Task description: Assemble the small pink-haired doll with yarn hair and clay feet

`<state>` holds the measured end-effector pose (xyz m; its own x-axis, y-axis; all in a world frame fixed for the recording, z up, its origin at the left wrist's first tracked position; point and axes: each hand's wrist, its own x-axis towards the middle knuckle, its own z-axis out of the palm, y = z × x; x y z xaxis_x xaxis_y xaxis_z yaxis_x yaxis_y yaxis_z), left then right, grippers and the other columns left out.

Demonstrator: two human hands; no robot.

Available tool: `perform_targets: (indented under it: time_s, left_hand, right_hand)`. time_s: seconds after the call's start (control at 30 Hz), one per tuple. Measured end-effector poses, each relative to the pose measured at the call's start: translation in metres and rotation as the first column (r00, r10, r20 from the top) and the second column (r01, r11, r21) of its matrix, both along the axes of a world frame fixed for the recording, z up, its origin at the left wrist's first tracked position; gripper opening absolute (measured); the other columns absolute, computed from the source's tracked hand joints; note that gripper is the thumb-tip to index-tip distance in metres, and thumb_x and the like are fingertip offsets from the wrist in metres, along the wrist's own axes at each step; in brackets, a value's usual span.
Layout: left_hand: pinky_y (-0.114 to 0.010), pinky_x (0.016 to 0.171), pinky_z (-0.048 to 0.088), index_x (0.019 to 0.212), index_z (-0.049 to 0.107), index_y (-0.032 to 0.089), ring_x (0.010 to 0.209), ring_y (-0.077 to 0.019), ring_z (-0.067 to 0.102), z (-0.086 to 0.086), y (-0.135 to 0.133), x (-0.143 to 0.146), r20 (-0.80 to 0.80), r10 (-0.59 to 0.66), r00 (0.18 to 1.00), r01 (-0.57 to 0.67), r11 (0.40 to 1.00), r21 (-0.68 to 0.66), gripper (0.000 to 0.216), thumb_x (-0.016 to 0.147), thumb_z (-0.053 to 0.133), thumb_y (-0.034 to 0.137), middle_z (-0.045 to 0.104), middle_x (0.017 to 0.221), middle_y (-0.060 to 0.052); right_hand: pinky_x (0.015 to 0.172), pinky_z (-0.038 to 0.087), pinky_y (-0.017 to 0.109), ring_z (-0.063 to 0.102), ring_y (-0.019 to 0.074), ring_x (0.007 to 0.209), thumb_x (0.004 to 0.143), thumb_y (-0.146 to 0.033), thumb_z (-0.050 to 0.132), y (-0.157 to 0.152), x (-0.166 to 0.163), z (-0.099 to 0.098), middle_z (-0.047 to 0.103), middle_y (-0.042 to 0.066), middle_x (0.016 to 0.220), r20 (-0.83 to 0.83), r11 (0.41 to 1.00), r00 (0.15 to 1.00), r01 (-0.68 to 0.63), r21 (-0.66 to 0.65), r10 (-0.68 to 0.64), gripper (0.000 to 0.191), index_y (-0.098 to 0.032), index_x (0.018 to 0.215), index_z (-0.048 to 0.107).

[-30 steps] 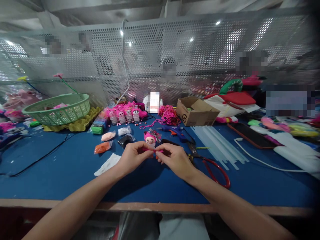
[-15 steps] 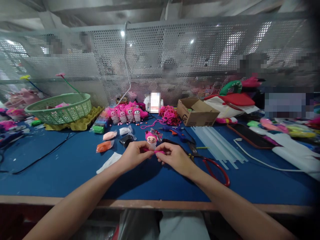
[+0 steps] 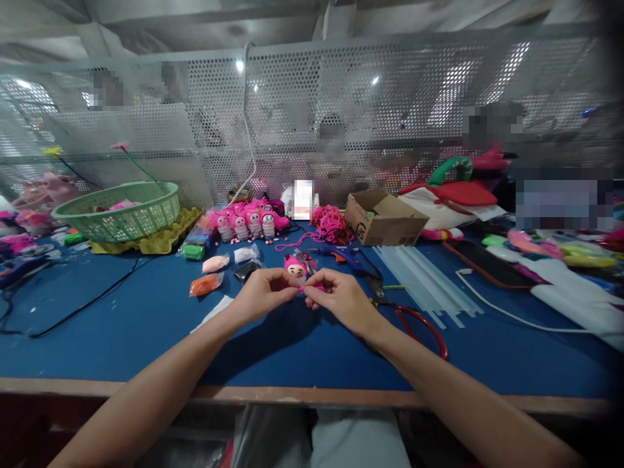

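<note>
My left hand (image 3: 260,296) and my right hand (image 3: 344,299) meet in the middle, above the blue table. Thumb and fingers of both are pinched on a short strand of pink yarn (image 3: 319,287), mostly hidden by the fingertips. Just behind them stands a small doll (image 3: 295,271) with a pink hood, a drawn face and a grey bow; its lower part is covered by my hands. Left of my left hand lie small packets, one orange (image 3: 206,284), one black (image 3: 247,271). Red-handled scissors (image 3: 423,325) rest beside my right wrist.
Several finished pink dolls (image 3: 253,224) stand at the back beside a pink yarn heap (image 3: 329,224). A green basket (image 3: 117,211) sits at left. To the right are a cardboard box (image 3: 385,221), a blue glue gun (image 3: 348,258), translucent sticks (image 3: 424,283) and a phone (image 3: 490,264).
Both hands have risen slightly, away from the table's front edge. The fingertips have shifted along the pink yarn, and less of it shows. The doll behind has stayed put.
</note>
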<state>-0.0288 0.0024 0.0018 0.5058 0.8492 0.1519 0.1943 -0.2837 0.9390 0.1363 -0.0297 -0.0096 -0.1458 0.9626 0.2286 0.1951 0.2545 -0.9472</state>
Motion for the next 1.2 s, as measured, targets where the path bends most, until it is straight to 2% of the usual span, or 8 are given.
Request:
perform_targets:
  time_s: [0.2, 0.33, 0.47, 0.57, 0.67, 0.8, 1.0, 1.2]
  left_hand:
    - [-0.021, 0.054, 0.041, 0.067, 0.057, 0.011, 0.054, -0.0088, 0.052, 0.006, 0.003, 0.001, -0.03, 0.057, 0.998, -0.054, 0.994, 0.09, 0.017, 0.063, 0.063, 0.026, 0.059, 0.061, -0.001]
    - [-0.02, 0.051, 0.039, 0.067, 0.057, 0.012, 0.053, -0.0084, 0.05, 0.013, 0.01, 0.002, -0.036, 0.15, 0.988, -0.138, 0.963, 0.232, 0.013, 0.064, 0.06, 0.024, 0.058, 0.06, 0.0]
    - [-0.02, 0.053, 0.039, 0.066, 0.058, 0.012, 0.057, -0.0094, 0.052, 0.019, 0.021, 0.0, -0.068, 0.171, 0.983, -0.138, 0.931, 0.339, 0.009, 0.066, 0.057, 0.021, 0.059, 0.062, -0.001]
    - [-0.02, 0.054, 0.04, 0.069, 0.06, 0.013, 0.059, -0.0103, 0.053, 0.017, 0.025, -0.001, -0.091, 0.173, 0.981, -0.125, 0.912, 0.392, 0.01, 0.068, 0.056, 0.022, 0.061, 0.065, -0.002]
    - [-0.021, 0.056, 0.04, 0.07, 0.061, 0.014, 0.061, -0.0112, 0.054, 0.011, 0.026, 0.0, -0.127, 0.217, 0.968, -0.131, 0.865, 0.484, 0.01, 0.069, 0.055, 0.021, 0.062, 0.067, -0.003]
    - [-0.021, 0.058, 0.04, 0.07, 0.061, 0.015, 0.062, -0.0114, 0.055, 0.006, 0.026, 0.003, -0.152, 0.278, 0.948, -0.144, 0.806, 0.573, 0.008, 0.07, 0.054, 0.018, 0.063, 0.068, -0.003]
    - [-0.021, 0.058, 0.04, 0.072, 0.061, 0.016, 0.062, -0.0112, 0.054, 0.003, 0.026, 0.005, -0.16, 0.323, 0.933, -0.154, 0.758, 0.633, 0.006, 0.071, 0.055, 0.017, 0.062, 0.068, -0.002]
    - [-0.025, 0.065, 0.042, 0.07, 0.059, 0.016, 0.071, -0.0136, 0.054, -0.004, 0.029, 0.006, -0.117, 0.317, 0.941, -0.152, 0.708, 0.69, 0.005, 0.072, 0.055, 0.018, 0.059, 0.073, -0.004]
  right_hand:
    - [0.051, 0.048, 0.026, 0.057, 0.012, 0.052, 0.068, -0.029, 0.059, 0.004, -0.004, 0.009, 0.059, 0.001, 0.062, 0.021, 0.996, 0.998, 0.05, 0.08, -0.052, 0.014, -0.015, 0.068, 0.055]
    - [0.056, 0.047, 0.026, 0.057, 0.0131, 0.056, 0.069, -0.026, 0.058, 0.012, -0.007, 0.011, 0.06, 0.002, 0.064, 0.086, 0.976, 0.989, 0.099, 0.193, -0.118, 0.01, -0.016, 0.068, 0.055]
    - [0.06, 0.045, 0.026, 0.058, 0.0144, 0.063, 0.073, -0.024, 0.055, 0.019, -0.007, 0.01, 0.063, 0.003, 0.068, 0.208, 0.906, 0.945, 0.154, 0.395, -0.252, 0.008, -0.018, 0.068, 0.057]
    - [0.06, 0.043, 0.026, 0.057, 0.0153, 0.064, 0.074, -0.02, 0.054, 0.021, -0.008, 0.009, 0.063, 0.003, 0.069, 0.32, 0.835, 0.868, 0.173, 0.522, -0.38, 0.007, -0.018, 0.068, 0.058]
    - [0.061, 0.041, 0.026, 0.057, 0.0167, 0.066, 0.075, -0.018, 0.052, 0.022, -0.009, 0.006, 0.063, 0.004, 0.071, 0.397, 0.784, 0.788, 0.167, 0.598, -0.471, 0.008, -0.018, 0.07, 0.059]
    - [0.065, 0.04, 0.027, 0.057, 0.0181, 0.072, 0.077, -0.017, 0.05, 0.023, -0.009, 0.003, 0.062, 0.006, 0.073, 0.431, 0.73, 0.716, 0.159, 0.664, -0.549, 0.011, -0.017, 0.072, 0.059]
    - [0.064, 0.038, 0.028, 0.055, 0.0181, 0.07, 0.079, -0.02, 0.048, 0.025, -0.008, -0.002, 0.061, 0.006, 0.072, 0.448, 0.685, 0.648, 0.159, 0.711, -0.616, 0.013, -0.017, 0.072, 0.059]
    - [0.066, 0.039, 0.03, 0.053, 0.0197, 0.075, 0.079, -0.022, 0.048, 0.027, -0.006, -0.005, 0.058, 0.007, 0.072, 0.436, 0.664, 0.64, 0.159, 0.73, -0.632, 0.014, -0.018, 0.071, 0.059]
